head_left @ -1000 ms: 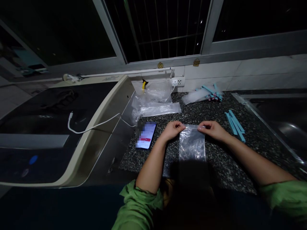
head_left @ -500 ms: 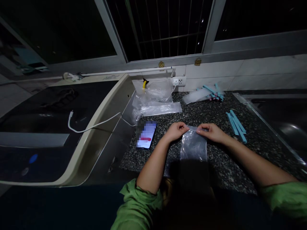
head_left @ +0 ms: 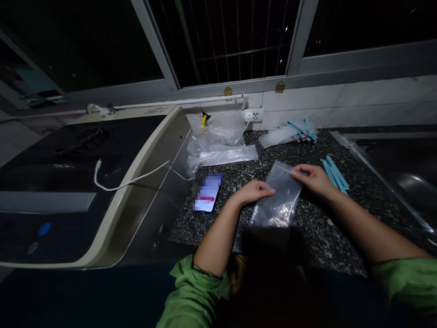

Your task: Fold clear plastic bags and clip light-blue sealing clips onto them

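A clear plastic zip bag slants over the dark speckled counter, its top edge tipped to the right and its lower end lost in shadow. My right hand pinches the bag close to its upper right corner, thumb against fingers. On the bag's left edge lies my left hand, with its thumb and fingertips against the plastic; whether it grips the film or only touches it is hard to make out. Nothing shows inside the bag. Just beyond my right hand lie several light-blue strips.
A lit phone lies left of my left hand. Behind are a pile of clear plastic bags and more blue strips on a plastic sleeve. A washing machine with a white cable stands left; a sink is right.
The bag has turned and its top has risen away from me. My right hand has moved right and slightly up with it; my left hand has slid from the top edge down the left side.
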`<state>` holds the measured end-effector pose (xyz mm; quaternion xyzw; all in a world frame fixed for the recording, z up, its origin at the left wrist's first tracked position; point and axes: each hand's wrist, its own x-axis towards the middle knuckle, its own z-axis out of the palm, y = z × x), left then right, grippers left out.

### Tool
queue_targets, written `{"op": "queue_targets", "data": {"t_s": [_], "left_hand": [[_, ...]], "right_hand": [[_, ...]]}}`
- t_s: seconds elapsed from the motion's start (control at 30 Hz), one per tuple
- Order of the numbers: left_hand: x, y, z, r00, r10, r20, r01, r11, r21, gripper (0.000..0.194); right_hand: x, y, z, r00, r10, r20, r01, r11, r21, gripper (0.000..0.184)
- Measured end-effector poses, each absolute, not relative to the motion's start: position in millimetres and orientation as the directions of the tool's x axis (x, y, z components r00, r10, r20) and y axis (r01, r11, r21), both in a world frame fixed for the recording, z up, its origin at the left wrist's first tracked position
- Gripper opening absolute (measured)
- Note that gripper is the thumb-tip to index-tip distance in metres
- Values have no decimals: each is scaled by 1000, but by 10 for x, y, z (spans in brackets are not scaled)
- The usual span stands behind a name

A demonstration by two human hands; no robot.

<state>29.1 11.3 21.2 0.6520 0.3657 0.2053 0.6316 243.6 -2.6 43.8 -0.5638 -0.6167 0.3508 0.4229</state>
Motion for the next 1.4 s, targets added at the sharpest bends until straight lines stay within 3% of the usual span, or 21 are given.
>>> {"op": "queue_targets", "data": {"t_s": [0.27,0.6,0.77,0.93,1.23,1.4], "left_hand": [[225,118,229,728,648,-222,305,-17,952,40],[136,148,299,797,552,-245,348,-87,933,43],[199,124,276,703,680,-210,252,38,967,49],[263,137,258,563,821,-97,163,5,987,48],[219,118,283,622,766,-164,195,51,979,46],[276,111,253,562,820,-105,125,42,991,49]], "right_hand": [[2608,32,481,179,966,187,356,114,-927,45],[2609,63,476,179,960,213,339,143,-930,43],[2558,50,458,151,973,174,304,121,-945,45],[2510,14,451,146,978,153,294,105,-950,47],[2475,6,415,89,990,113,278,84,-957,46],[2368,-41,377,4,996,93,298,87,-951,44]]}}
